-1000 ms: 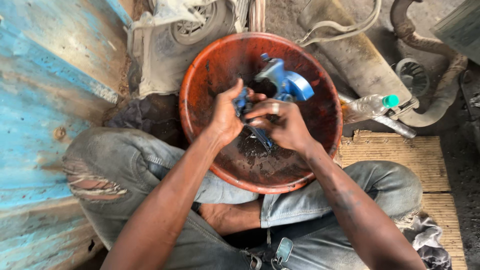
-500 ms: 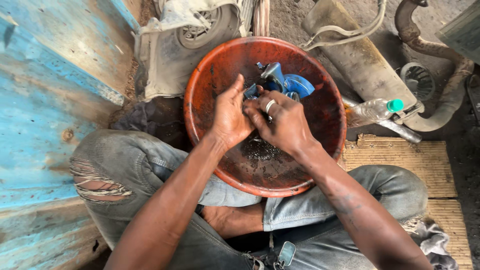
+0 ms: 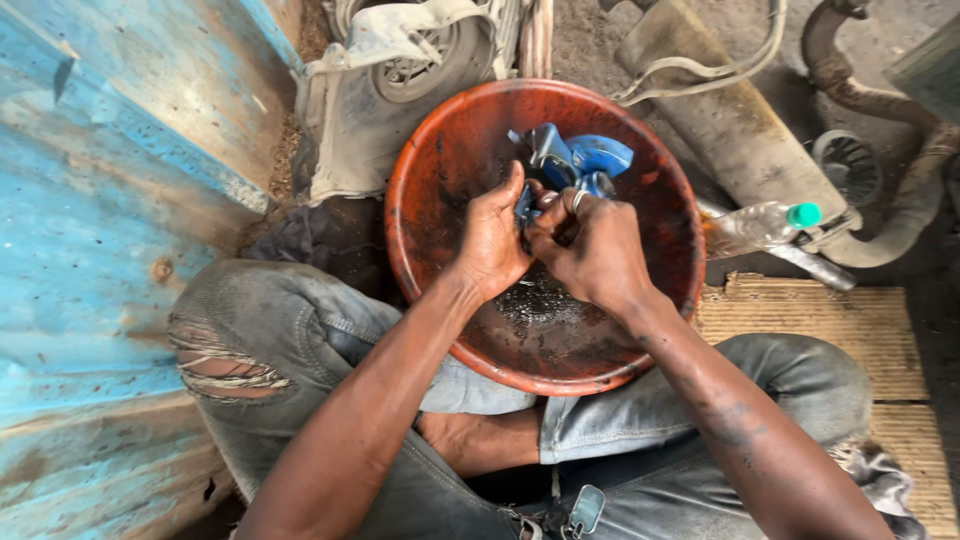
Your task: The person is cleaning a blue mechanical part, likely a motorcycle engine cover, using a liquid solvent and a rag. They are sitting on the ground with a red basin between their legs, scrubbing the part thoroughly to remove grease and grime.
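Note:
A round orange-red plastic basin (image 3: 440, 165) sits between my knees, wet and grimy with dark liquid at its bottom. Inside it, at the far side, lies a blue metal engine part (image 3: 575, 160). My left hand (image 3: 490, 240) and my right hand (image 3: 590, 250) are pressed together over the basin, both clasped on the near end of the blue part. A ring shows on a right-hand finger. What my fingers hold beneath is hidden.
A blue painted metal wall (image 3: 110, 200) runs along the left. Beyond the basin lie a dirty engine casing (image 3: 400, 70) and an exhaust pipe (image 3: 860, 80). A plastic bottle with a green cap (image 3: 760, 225) lies right of the basin, above a woven mat (image 3: 820, 320).
My hands have shifted from the basin's middle toward the blue part at its far side and closed together on it. The view has tilted slightly.

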